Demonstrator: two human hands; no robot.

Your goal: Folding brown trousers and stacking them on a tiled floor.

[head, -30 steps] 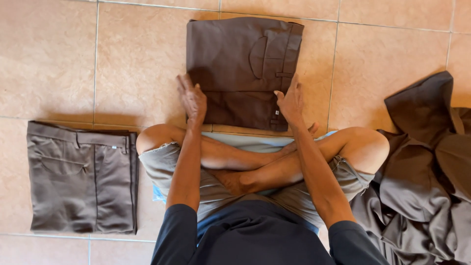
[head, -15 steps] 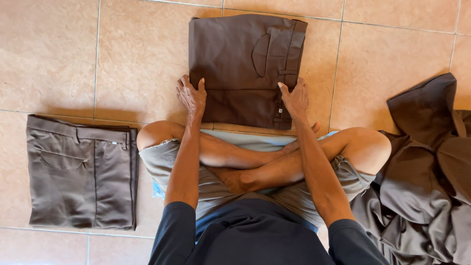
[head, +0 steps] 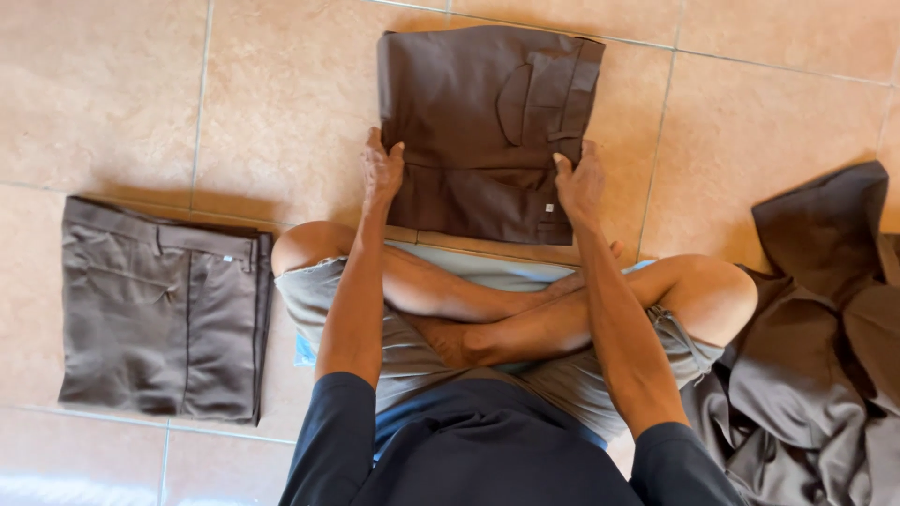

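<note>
The dark brown folded trousers [head: 483,131] on the tiled floor [head: 122,84] are gripped at both side edges by the left hand [head: 382,173] and right hand [head: 581,183]; grey folded trousers [head: 164,309] are seen left, a rumpled heap [head: 816,347] right.

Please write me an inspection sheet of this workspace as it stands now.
Surface: tan tiled floor with pale grout lines.
Job's things: dark brown folded trousers lying flat in front of the crossed legs.
Clutter: grey-brown folded trousers on the person's left; heap of unfolded dark garments on the right.
Grippers: left hand grips the left edge of the dark brown folded trousers; right hand grips their right edge, thumbs on top.
Cables: nothing seen.
Surroundings: only floor in view; a pale blue cloth shows under the legs.
</note>
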